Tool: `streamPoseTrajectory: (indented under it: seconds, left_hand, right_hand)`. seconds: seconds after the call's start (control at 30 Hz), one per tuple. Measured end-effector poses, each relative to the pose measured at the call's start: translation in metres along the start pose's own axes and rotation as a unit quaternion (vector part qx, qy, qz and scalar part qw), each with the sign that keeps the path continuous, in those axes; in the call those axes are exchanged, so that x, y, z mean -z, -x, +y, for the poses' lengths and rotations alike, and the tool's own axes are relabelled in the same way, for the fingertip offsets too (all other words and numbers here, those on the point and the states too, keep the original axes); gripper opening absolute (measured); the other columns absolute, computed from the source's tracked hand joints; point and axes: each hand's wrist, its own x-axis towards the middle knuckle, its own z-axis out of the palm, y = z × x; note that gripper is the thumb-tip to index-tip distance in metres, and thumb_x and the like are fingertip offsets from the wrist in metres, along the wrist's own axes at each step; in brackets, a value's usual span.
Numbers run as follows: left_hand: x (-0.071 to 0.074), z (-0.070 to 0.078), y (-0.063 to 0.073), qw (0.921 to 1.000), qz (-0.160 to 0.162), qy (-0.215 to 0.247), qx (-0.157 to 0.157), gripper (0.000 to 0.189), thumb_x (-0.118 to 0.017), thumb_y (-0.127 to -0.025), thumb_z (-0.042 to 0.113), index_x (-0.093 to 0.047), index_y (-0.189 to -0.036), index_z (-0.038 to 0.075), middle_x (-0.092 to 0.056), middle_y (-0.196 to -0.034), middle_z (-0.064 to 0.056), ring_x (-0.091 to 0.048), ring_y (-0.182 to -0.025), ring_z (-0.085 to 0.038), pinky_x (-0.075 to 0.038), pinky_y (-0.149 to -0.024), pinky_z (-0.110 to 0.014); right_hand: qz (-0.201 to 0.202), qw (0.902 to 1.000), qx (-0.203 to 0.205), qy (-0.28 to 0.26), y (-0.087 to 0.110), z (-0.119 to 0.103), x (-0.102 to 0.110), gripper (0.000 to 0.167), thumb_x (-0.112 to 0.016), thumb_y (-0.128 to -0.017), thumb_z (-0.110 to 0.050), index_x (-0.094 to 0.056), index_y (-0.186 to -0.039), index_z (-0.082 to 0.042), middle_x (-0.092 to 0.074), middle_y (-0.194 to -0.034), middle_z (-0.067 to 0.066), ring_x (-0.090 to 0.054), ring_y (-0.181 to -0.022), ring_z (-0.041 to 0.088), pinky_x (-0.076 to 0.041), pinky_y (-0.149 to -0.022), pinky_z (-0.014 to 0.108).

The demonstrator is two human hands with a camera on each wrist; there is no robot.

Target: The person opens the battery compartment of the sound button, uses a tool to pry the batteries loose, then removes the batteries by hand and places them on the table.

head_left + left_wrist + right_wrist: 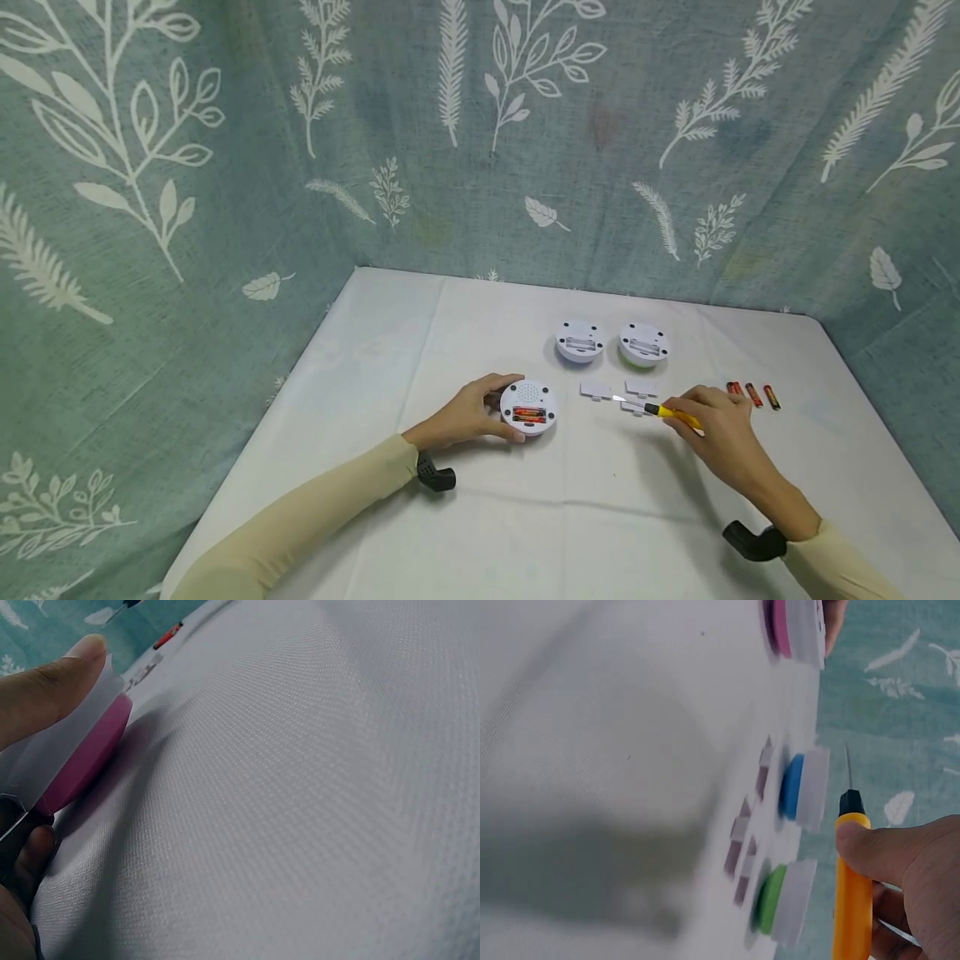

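Observation:
My left hand (465, 417) grips a round white device (527, 392) by its edge, thumb on the near side and fingers on the far side. Its underside faces up, with a speaker grille and red batteries (529, 415) in the uncovered compartment. The left wrist view shows its pink part (94, 754) against the cloth. In my right hand (727, 437) is a yellow-handled screwdriver (853, 900), thumb along the handle. Its thin tip points left, over the small white battery covers (596, 390) in the head view.
Behind the covers, two similar devices lie with battery slots up, one with a blue part (791, 787), one green (772, 900). Several loose red batteries (753, 395) lie at the right, beyond my right hand. A patterned curtain (480, 208) borders the white-clothed table (450, 533).

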Motion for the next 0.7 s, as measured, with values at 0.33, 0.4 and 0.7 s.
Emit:
streamPoseTrajectory:
  seconds: [0.33, 0.4, 0.7]
  left_hand:
    - [0.001, 0.002, 0.000, 1.0000, 0.000, 0.000, 0.003, 0.101, -0.098, -0.070, 0.034, -0.046, -0.156, 0.020, -0.054, -0.140, 0.007, -0.057, -0.118, -0.017, -0.045, -0.103, -0.039]
    - [0.001, 0.002, 0.000, 1.0000, 0.001, 0.000, 0.003, 0.101, -0.098, -0.070, 0.033, -0.047, -0.155, 0.020, -0.054, -0.140, 0.007, -0.057, -0.118, -0.017, -0.045, -0.104, -0.040]
    - [0.001, 0.002, 0.000, 1.0000, -0.001, -0.002, 0.001, 0.099, -0.098, -0.070, 0.033, -0.047, -0.155, 0.023, -0.054, -0.140, 0.007, -0.057, -0.117, -0.016, -0.046, -0.104, -0.040]
  right_hand:
    - [0.004, 0.9977, 0.064, -0.021, -0.016, -0.018, -0.014, 0.025, -0.090, -0.076, -0.003, -0.081, -0.099, -0.008, -0.064, -0.091, 0.001, -0.061, -0.085, 0.023, -0.031, -0.090, 0.065]
    - [0.007, 0.9966, 0.077, -0.029, -0.019, -0.021, -0.016, 0.026, -0.090, -0.075, -0.002, -0.082, -0.099, -0.009, -0.063, -0.091, 0.000, -0.060, -0.086, 0.022, -0.031, -0.090, 0.064]
    - [-0.004, 0.9928, 0.108, -0.050, -0.032, -0.038, -0.023, 0.024, -0.088, -0.078, -0.001, -0.082, -0.100, -0.010, -0.061, -0.091, -0.003, -0.055, -0.088, 0.017, -0.029, -0.091, 0.059]
